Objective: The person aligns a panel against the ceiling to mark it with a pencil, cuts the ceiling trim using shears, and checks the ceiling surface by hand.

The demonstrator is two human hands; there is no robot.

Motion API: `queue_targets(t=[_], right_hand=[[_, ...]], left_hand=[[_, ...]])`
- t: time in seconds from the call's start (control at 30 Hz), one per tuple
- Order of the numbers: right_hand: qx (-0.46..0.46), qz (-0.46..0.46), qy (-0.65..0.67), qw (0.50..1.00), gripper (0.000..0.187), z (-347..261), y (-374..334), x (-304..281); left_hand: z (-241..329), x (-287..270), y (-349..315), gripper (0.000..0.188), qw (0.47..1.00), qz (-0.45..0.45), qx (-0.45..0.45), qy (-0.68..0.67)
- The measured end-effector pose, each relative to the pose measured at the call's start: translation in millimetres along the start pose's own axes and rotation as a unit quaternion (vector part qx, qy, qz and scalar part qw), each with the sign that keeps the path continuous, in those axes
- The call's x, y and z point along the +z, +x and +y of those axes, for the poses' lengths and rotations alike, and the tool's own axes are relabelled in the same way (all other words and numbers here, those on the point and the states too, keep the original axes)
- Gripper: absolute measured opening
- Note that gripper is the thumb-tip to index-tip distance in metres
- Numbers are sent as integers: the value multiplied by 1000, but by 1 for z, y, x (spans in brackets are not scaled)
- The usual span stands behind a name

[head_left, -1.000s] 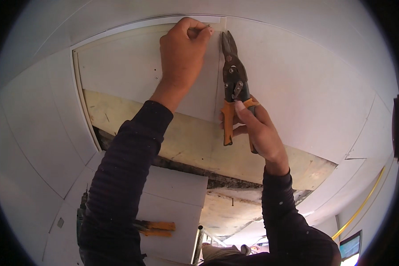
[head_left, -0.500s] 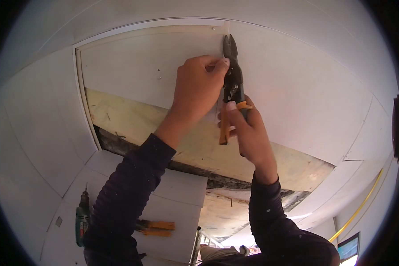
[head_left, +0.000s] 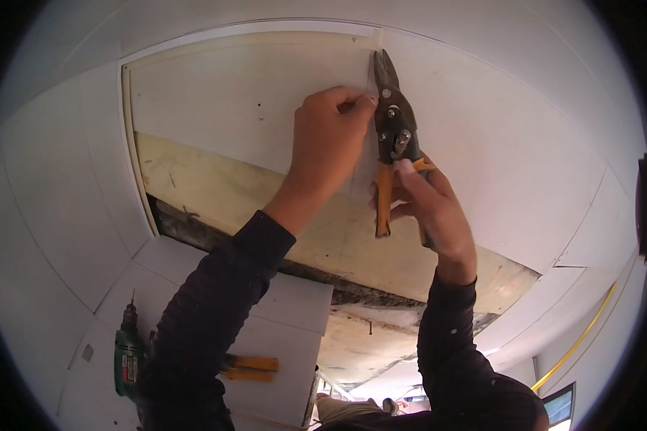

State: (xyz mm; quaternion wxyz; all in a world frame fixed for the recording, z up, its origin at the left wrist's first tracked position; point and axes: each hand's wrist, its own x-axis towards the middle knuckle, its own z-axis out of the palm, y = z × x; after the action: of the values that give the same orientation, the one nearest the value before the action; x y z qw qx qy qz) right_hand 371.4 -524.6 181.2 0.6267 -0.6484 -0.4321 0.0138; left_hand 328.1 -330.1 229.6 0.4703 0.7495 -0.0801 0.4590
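Note:
My right hand [head_left: 438,208] is wrapped round the handles of a pair of tin snips [head_left: 395,111], dark-jawed with orange and dark grips. The snips point up the pale panel [head_left: 216,100], with their tips near its top right corner and the jaws nearly together. Just left of the jaws, my left hand [head_left: 331,136] is closed in a pinch, thumb against curled fingers. A thin pale edge runs up from those fingertips beside the blades; whether it is a loose strip or the panel's own border, I cannot tell.
A green drill [head_left: 127,359] lies at the lower left. Near my left sleeve is an orange-handled tool [head_left: 251,368]. Below the panel come a bare yellowish board [head_left: 208,161] and a dark, rough gap [head_left: 187,226]. A yellow hose or cable [head_left: 579,341] runs along the right.
The snips and my right hand have shifted right and turned, showing more of the pivot bolts, with the handles spread wider. My left hand stays pinched, slightly further right in view.

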Motion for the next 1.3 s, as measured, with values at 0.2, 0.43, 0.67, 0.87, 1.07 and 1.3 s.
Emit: queue_targets(t=[0.2, 0.43, 0.67, 0.87, 1.07, 1.3], right_hand=[[-6, -140, 227, 964, 59, -13, 15, -10], [18, -121, 283, 951, 57, 25, 0, 18], [9, -143, 403, 904, 56, 33, 3, 57], [-9, -138, 417, 898, 58, 36, 3, 75], [-6, -231, 552, 802, 62, 56, 18, 81], [-47, -323, 574, 751, 78, 45, 31, 83]], left_hand=[[9, -6, 7, 32, 992, 37, -21, -123], [12, -19, 5, 36, 996, 23, -36, -80], [10, -31, 16, 34, 997, 54, 47, 15], [39, -41, 22, 36, 977, 76, 114, 165], [59, -34, 47, 38, 997, 45, -8, 59], [50, -40, 68, 32, 990, 53, -117, -59]])
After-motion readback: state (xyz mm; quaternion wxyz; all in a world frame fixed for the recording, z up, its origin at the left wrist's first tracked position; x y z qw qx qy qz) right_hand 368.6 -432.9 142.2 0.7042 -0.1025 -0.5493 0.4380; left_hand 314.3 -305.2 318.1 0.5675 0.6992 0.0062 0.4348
